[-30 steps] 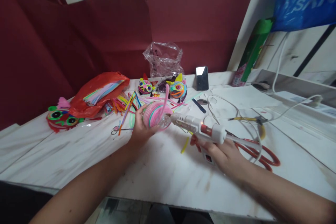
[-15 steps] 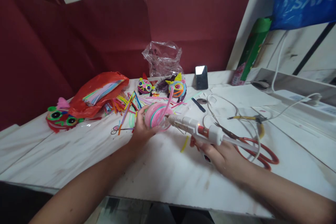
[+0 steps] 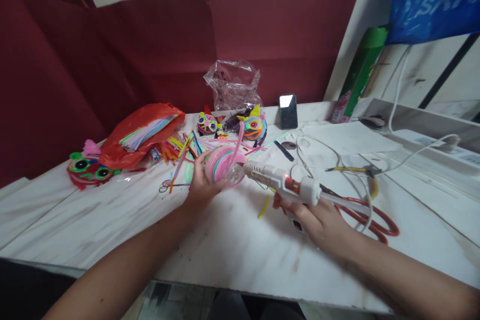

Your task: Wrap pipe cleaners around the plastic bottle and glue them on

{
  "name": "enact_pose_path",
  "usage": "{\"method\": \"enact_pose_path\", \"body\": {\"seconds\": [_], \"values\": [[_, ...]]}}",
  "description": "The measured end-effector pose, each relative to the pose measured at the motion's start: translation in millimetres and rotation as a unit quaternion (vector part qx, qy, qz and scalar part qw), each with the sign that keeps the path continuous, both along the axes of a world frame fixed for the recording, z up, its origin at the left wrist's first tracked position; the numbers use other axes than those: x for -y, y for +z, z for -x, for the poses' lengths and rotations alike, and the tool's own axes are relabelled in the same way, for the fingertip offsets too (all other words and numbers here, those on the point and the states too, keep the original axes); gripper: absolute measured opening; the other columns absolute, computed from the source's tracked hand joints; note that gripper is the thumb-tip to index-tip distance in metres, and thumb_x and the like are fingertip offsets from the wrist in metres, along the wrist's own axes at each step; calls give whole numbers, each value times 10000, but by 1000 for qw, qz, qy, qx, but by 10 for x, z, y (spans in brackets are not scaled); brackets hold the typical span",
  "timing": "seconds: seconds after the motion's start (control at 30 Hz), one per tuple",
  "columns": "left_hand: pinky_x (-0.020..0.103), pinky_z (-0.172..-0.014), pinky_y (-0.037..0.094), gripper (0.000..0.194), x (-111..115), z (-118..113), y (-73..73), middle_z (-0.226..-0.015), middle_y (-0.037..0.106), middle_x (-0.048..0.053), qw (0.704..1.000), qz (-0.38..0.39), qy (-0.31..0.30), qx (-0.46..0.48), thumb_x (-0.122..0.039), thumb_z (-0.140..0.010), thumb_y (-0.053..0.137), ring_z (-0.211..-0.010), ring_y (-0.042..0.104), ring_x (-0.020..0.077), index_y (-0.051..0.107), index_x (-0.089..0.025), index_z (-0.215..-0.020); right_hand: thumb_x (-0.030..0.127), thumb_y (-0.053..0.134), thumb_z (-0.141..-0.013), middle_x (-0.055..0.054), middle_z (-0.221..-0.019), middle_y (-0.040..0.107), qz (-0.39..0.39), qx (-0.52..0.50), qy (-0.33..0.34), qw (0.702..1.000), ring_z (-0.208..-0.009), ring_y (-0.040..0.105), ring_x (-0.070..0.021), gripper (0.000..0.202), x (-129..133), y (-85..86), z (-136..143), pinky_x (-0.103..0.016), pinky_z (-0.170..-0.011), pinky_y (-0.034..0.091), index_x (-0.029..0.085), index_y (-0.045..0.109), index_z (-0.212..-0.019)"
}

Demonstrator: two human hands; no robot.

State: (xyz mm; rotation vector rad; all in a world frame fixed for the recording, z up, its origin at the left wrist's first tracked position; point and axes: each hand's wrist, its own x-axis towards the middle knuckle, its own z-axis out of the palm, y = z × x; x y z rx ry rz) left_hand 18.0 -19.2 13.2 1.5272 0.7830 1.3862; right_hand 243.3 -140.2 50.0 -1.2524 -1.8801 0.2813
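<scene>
Pink wound ball (image 3: 222,164) in left hand (image 3: 200,187); right hand (image 3: 318,220) grips glue gun (image 3: 285,186).

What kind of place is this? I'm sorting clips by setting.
Probably a home craft table: loose pipe cleaners and finished animal faces lie on it, and the right hand holds a glue gun.

blue bag (image 3: 431,0) | white letters, cut off, seemingly "SAN" | nothing else legible
</scene>
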Motion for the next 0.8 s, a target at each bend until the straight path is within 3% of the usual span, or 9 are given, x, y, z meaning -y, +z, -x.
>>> {"method": "enact_pose_path", "body": {"seconds": [0.27,0.6,0.8], "values": [[366,-981,460,825,-45,21,-30,-1260,536,44,999,-34,-6,34,-375,-552,836,-1181,538,275,406,-280,-1250,351,367,-877,-15,-615,593,9,-8,-17,1000,-620,596,-184,299,-6,-12,-19,-324,-646,535,220,582,-716],[383,-975,459,848,54,-31,1,-1295,515,79,1000,16,-6,17,-252,-525,843,-1194,536,299,430,-254,-1266,351,356,-910,-22,-666,637,6,25,21,999,-664,624,-187,320,8,-56,-12,-329,-696,544,215,610,-769],[354,-941,475,842,74,-41,39,-1278,528,65,999,22,9,28,-267,-503,842,-1169,553,282,445,-252,-1245,358,363,-898,-30,-664,639,8,14,1,1000,-692,633,-202,312,13,-33,-11,-338,-689,543,219,610,-768]]}}
